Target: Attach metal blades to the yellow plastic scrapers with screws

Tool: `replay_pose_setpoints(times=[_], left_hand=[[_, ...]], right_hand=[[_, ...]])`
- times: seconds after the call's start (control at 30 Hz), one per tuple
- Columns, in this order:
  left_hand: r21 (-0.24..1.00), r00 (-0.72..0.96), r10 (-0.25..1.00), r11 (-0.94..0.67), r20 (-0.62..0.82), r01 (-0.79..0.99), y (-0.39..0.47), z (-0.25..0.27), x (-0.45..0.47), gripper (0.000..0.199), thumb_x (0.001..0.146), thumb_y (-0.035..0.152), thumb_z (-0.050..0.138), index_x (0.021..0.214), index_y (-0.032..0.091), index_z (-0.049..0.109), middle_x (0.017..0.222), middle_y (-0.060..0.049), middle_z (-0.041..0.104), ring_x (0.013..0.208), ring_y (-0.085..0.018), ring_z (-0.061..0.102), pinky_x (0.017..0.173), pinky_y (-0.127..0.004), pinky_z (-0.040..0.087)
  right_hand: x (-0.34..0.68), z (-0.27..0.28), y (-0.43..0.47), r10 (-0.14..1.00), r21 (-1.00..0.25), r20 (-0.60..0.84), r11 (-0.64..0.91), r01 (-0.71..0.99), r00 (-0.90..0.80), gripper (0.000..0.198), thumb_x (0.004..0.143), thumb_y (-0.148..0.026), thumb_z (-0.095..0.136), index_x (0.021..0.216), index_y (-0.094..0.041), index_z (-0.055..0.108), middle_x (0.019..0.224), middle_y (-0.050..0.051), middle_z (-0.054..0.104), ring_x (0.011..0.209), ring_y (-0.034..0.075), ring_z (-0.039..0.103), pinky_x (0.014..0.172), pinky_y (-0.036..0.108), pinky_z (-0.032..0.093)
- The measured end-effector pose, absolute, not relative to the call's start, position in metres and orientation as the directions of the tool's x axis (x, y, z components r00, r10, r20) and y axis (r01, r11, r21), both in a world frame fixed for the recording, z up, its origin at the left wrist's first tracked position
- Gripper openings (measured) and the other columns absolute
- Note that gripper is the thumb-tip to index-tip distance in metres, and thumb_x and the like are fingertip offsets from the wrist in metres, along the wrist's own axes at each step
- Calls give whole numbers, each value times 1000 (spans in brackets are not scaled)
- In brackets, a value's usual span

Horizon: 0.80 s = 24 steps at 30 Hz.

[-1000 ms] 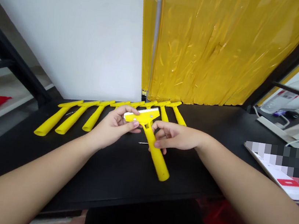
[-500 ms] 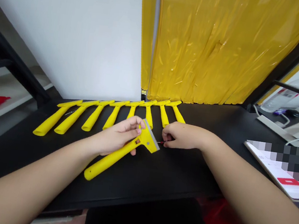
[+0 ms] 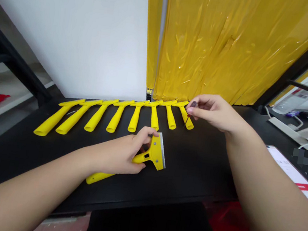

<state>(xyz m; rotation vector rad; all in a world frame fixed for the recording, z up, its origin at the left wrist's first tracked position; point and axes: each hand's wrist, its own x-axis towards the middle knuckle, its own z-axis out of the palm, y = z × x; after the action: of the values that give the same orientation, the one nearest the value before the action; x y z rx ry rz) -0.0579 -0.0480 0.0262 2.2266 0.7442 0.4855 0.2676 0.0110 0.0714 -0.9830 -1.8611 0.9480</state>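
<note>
A yellow scraper [image 3: 154, 153] with a metal blade along its head lies low over the black tabletop [image 3: 198, 164], its blade facing right. My left hand [image 3: 130, 152] is closed round its neck, and two screws show on the head. Raised at the right, my right hand [image 3: 210, 110] pinches a small screwdriver [image 3: 189, 114] with a dark-topped red handle; its thin shaft points down. Just behind the shaft lies the rightmost of several yellow scraper handles [image 3: 116, 118], lined up along the back of the table.
A white panel [image 3: 97, 27] and yellow plastic sheeting [image 3: 198, 41] stand behind the table. At the right are a phone [image 3: 287, 165], a clear bottle [image 3: 302, 96] and a white cable. Black frame posts [image 3: 14, 65] flank the table; red material [image 3: 233, 226] shows below its front edge.
My right hand has lifted away from the scraper head, up and to the right, with the screwdriver now upright. My left hand has turned the scraper, so its head faces up more.
</note>
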Motion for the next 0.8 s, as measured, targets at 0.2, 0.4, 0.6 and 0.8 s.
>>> replay_pose_setpoints(times=[0.2,0.4,0.6,0.8], left_hand=[[541,805,591,-696,58,472,-43,29,-56,54,88,19,72,140,32,63,121,-6,77,110,-28,74,92,-37,55],[452,789,603,-740,118,498,-42,37,-54,23,107,31,48,114,25,69,111,-8,77,101,-27,74,87,-39,54],[520,786,613,-701,88,488,-42,42,-53,29,110,35,43,101,21,67,99,-7,67,87,-21,67,79,-34,53],[480,777,629,-688,19,545,-44,34,-48,21,106,28,55,114,22,73,106,-6,77,97,-22,71,84,-34,55]], right_hand=[[246,61,7,842,-893,404,448,47,-358,32,86,-52,85,91,-21,77,86,4,74,79,18,71,73,32,63],[243,62,8,845,-859,507,512,-16,-172,34,85,-56,84,92,-24,74,83,2,69,75,18,70,67,32,64],[241,64,3,818,-831,556,551,-76,-147,30,88,-54,83,98,-26,75,84,1,68,73,16,70,64,30,62],[223,57,-15,750,-817,569,564,-123,-338,25,87,-41,87,96,-19,79,79,2,73,67,16,73,61,28,63]])
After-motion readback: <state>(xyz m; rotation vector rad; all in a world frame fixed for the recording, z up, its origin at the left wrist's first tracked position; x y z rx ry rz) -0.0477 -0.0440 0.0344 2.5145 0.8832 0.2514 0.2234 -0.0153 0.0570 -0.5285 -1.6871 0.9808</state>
